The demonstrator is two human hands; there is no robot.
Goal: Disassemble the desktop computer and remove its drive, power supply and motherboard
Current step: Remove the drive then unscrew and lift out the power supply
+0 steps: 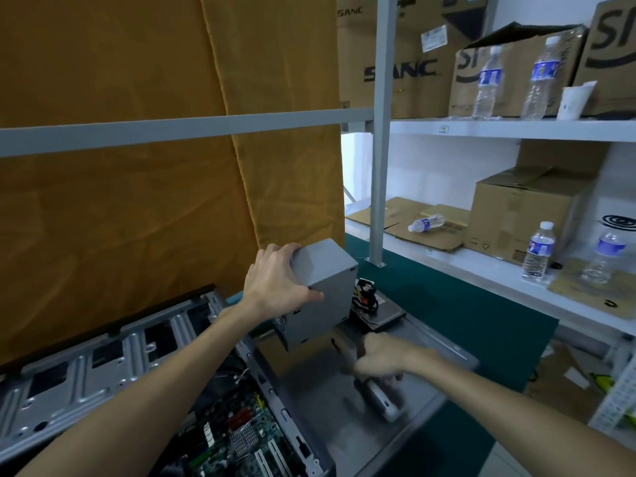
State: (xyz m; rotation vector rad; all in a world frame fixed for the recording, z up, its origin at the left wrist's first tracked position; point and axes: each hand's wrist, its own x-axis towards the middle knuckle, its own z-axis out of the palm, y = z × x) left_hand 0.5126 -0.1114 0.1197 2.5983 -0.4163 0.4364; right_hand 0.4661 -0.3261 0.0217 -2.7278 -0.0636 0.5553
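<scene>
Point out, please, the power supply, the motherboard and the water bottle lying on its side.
Power supply point(327, 287): head view, on its grey side panel.
Motherboard point(241, 438): head view, on the board inside the case.
Lying water bottle point(426, 223): head view, on its label.

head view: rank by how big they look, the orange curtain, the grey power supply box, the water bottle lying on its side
1. orange curtain, by far the largest
2. grey power supply box, held in the left hand
3. lying water bottle, smallest, though it is farther from the camera
</scene>
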